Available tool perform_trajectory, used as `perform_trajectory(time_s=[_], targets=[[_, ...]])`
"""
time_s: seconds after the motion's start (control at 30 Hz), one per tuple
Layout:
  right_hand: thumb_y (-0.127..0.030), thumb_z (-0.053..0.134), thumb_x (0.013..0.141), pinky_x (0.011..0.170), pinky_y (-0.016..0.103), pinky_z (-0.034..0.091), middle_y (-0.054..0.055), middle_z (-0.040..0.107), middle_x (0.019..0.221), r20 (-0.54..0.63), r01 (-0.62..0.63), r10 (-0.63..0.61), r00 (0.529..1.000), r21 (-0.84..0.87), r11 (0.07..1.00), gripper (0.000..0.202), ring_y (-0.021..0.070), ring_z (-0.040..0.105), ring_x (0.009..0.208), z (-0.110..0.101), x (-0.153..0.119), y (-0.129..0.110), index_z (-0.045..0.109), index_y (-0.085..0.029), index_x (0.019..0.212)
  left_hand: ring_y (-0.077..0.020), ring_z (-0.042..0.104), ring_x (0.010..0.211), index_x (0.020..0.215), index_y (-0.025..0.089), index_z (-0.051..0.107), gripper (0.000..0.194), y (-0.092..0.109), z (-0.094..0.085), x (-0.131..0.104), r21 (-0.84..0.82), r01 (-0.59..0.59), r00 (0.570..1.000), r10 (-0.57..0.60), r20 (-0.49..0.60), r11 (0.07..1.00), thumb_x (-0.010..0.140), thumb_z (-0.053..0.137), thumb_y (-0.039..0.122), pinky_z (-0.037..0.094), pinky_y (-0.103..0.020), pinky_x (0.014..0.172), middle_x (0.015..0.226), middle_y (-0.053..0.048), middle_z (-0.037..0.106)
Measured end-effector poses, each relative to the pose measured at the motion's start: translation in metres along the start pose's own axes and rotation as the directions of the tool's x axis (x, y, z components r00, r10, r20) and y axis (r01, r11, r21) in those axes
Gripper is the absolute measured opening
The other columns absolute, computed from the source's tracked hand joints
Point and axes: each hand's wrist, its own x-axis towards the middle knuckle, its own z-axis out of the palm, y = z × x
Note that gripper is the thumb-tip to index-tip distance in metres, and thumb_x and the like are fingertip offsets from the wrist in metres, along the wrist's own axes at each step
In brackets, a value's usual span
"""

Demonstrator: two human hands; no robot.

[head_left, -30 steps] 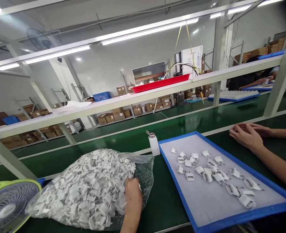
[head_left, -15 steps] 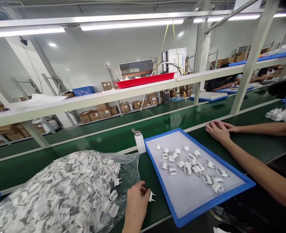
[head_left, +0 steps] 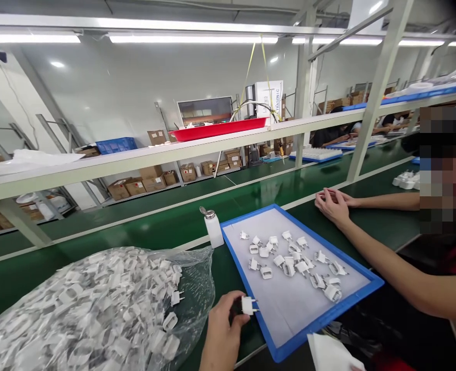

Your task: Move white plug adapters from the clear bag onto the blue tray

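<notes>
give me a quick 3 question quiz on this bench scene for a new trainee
1. True or false: the wearer's left hand pinches one white plug piece in its fingers.
2. What holds the big heap of plug pieces: A clear bag, B red tray, C carton?
3. Fill in: the white pump bottle stands beside the ___-rimmed tray.
Key: 1 true; 2 A; 3 blue.

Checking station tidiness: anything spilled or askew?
Mostly tidy. White plug parts lie scattered unevenly on the blue tray, and the clear bag gapes open with parts at its mouth. The hand holds one plug part.
</notes>
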Motion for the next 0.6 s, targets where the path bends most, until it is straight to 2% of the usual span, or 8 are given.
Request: perform_trajectory(time_s=[0.07, 0.13, 0.2, 0.3, 0.37, 0.43, 0.53, 0.6], targets=[[-0.057, 0.06, 0.095, 0.073, 0.035, 0.062, 0.005, 0.075, 0.105, 0.057, 0.032, -0.032, 0.998, -0.012, 0.999, 0.039, 0.0216, 0.072, 0.093, -0.018, -0.053, 0.018, 0.074, -0.024, 0.108, -0.0202, 0.066, 0.088, 0.108, 0.025, 0.07, 0.041, 0.014, 0.016, 0.004, -0.039, -0.062, 0.997, 0.063, 0.035, 0.997, 0.076, 0.051, 0.007, 0.05, -0.027, 0.079, 0.102, -0.003, 0.074], [-0.059, 0.067, 0.089, 0.063, 0.034, 0.064, 0.004, 0.078, 0.084, 0.133, 0.087, -0.08, 0.988, -0.05, 0.995, 0.037, 0.0224, 0.074, 0.076, -0.029, -0.091, 0.037, 0.076, -0.023, 0.094, -0.0196, 0.067, 0.09, 0.104, 0.025, 0.071, 0.045, 0.023, 0.032, 0.01, -0.079, -0.108, 0.992, 0.112, 0.054, 0.991, 0.073, 0.047, 0.003, 0.053, -0.025, 0.077, 0.101, -0.004, 0.073], [-0.052, 0.063, 0.094, 0.059, 0.031, 0.063, 0.005, 0.078, 0.076, 0.206, 0.166, -0.14, 0.969, -0.116, 0.979, 0.037, 0.0246, 0.076, 0.071, -0.029, -0.108, 0.053, 0.079, -0.019, 0.088, -0.0191, 0.068, 0.091, 0.102, 0.023, 0.073, 0.048, 0.027, 0.046, 0.016, -0.117, -0.128, 0.989, 0.136, 0.062, 0.985, 0.071, 0.044, 0.0, 0.056, -0.024, 0.077, 0.102, -0.005, 0.073], [-0.039, 0.062, 0.095, 0.074, 0.033, 0.065, 0.007, 0.081, 0.093, 0.324, 0.344, -0.266, 0.908, -0.212, 0.915, 0.028, 0.0288, 0.077, 0.087, -0.016, -0.107, 0.065, 0.081, -0.019, 0.098, -0.0189, 0.072, 0.089, 0.105, 0.022, 0.075, 0.05, 0.024, 0.058, 0.02, -0.161, -0.141, 0.985, 0.155, 0.078, 0.977, 0.073, 0.043, 0.0, 0.059, -0.024, 0.077, 0.1, -0.006, 0.076], [-0.031, 0.062, 0.093, 0.088, 0.036, 0.062, 0.006, 0.079, 0.111, 0.443, 0.492, -0.363, 0.82, -0.22, 0.843, 0.025, 0.0284, 0.074, 0.101, -0.007, -0.102, 0.066, 0.08, -0.024, 0.11, -0.0188, 0.074, 0.088, 0.106, 0.022, 0.076, 0.051, 0.02, 0.061, 0.018, -0.189, -0.155, 0.983, 0.17, 0.065, 0.97, 0.074, 0.044, 0.0, 0.06, -0.023, 0.077, 0.097, -0.004, 0.079], [-0.023, 0.063, 0.091, 0.092, 0.036, 0.061, 0.003, 0.076, 0.123, 0.562, 0.618, -0.436, 0.703, -0.179, 0.765, 0.034, 0.0268, 0.072, 0.106, 0.0, -0.103, 0.065, 0.076, -0.029, 0.122, -0.0179, 0.075, 0.083, 0.105, 0.023, 0.077, 0.05, 0.016, 0.062, 0.012, -0.208, -0.173, 0.984, 0.18, 0.013, 0.963, 0.076, 0.044, 0.0, 0.06, -0.021, 0.073, 0.093, -0.003, 0.08], [-0.013, 0.062, 0.088, 0.082, 0.033, 0.064, 0.005, 0.071, 0.131, 0.668, 0.842, -0.566, 0.483, -0.178, 0.509, 0.046, 0.0255, 0.074, 0.103, 0.003, -0.119, 0.065, 0.07, -0.025, 0.132, -0.0159, 0.075, 0.074, 0.106, 0.023, 0.077, 0.048, 0.011, 0.061, 0.003, -0.187, -0.204, 0.978, 0.193, -0.076, 0.961, 0.081, 0.042, 0.002, 0.058, -0.019, 0.068, 0.094, -0.005, 0.081], [-0.009, 0.059, 0.087, 0.076, 0.034, 0.062, 0.005, 0.073, 0.128, 0.666, 0.914, -0.628, 0.402, -0.249, 0.321, 0.043, 0.026, 0.075, 0.099, 0.001, -0.135, 0.065, 0.073, -0.022, 0.125, -0.0164, 0.075, 0.073, 0.106, 0.023, 0.077, 0.045, 0.008, 0.061, -0.002, -0.131, -0.243, 0.967, 0.229, -0.111, 0.961, 0.085, 0.041, 0.005, 0.058, -0.019, 0.068, 0.09, -0.006, 0.08]])
